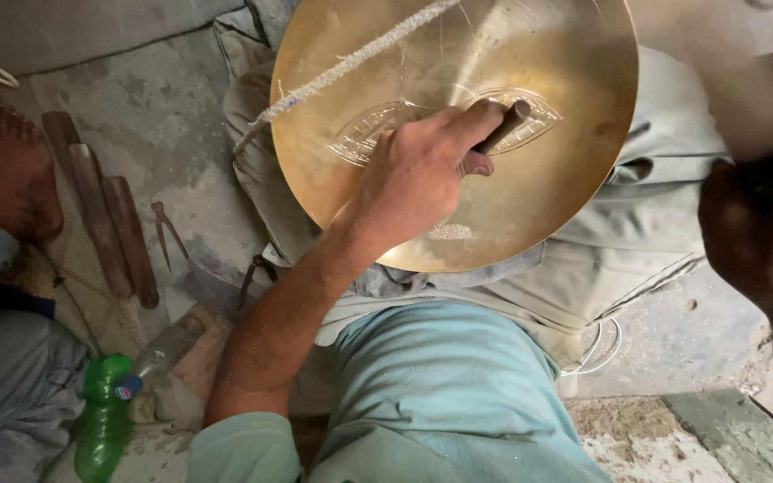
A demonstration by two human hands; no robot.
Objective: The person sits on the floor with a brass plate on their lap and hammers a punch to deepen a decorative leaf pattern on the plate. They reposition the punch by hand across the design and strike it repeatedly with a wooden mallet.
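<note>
Green plastic bottle (102, 420) lower left, rusty iron tools (105, 215) on the concrete floor (158, 116), white cord (594, 351)

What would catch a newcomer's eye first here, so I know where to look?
The big shiny brass disc at top centre, resting on grey cloth with leaf-shaped lines cut into its face. The left hand grips a dark tool pressed against it, and a pale cord crosses its upper left. A green plastic bottle lies at bottom left, below some rusty tools.
</note>
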